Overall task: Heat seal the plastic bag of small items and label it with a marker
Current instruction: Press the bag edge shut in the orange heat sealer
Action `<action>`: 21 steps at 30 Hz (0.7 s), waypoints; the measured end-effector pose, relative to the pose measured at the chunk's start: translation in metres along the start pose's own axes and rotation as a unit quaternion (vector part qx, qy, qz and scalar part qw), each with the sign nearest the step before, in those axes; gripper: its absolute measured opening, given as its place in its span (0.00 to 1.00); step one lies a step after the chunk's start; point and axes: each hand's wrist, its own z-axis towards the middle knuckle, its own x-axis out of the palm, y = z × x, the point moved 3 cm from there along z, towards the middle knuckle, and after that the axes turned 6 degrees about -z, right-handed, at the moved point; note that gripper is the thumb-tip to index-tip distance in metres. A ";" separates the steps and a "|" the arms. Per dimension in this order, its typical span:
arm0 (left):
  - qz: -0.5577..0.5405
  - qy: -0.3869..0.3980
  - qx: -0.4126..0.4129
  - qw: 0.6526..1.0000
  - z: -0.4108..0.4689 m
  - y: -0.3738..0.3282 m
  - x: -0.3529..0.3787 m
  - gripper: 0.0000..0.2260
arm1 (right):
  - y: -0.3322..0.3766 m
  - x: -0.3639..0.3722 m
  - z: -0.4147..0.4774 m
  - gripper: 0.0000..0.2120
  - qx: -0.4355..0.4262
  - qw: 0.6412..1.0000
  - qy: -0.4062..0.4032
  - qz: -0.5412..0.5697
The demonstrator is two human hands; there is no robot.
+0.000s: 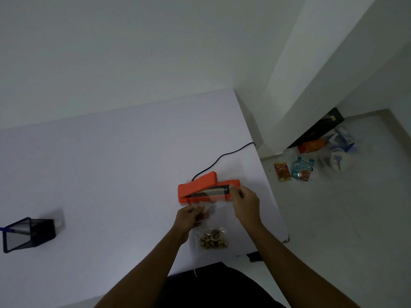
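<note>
Plastic bag [213, 218] flat just on the near side of the heat sealer [200, 187], long axis square to its bar, small items [212, 240] bunched at the end away from it. Mouth pinched at both corners: left hand [189, 216] a bit short of the sealer, right hand [244, 201] right up at the open bar. Looks like just a short push forward left.

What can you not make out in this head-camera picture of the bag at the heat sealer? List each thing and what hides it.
1. Head view: the plastic bag has a clear mouth, lost against the orange sealer.
2. Head view: the small items are too small and dim to name.
3. Head view: the blue pen in the mesh holder is cut by the left edge.
4. Head view: the floor packets have blurred print.
</note>
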 end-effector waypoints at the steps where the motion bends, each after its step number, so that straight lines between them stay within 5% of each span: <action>1: 0.000 -0.001 0.000 1.000 0.000 -0.001 0.000 0.11 | 0.013 -0.005 -0.003 0.21 -0.023 0.999 -0.007 0.023; 9: 0.005 0.006 -0.001 1.000 0.000 -0.002 0.001 0.11 | 0.083 -0.020 -0.025 0.12 -0.156 0.982 0.045 0.094; 21: 0.014 0.003 -0.002 1.000 0.002 -0.004 0.002 0.11 | 0.059 -0.014 -0.018 0.06 -0.102 0.990 0.006 0.096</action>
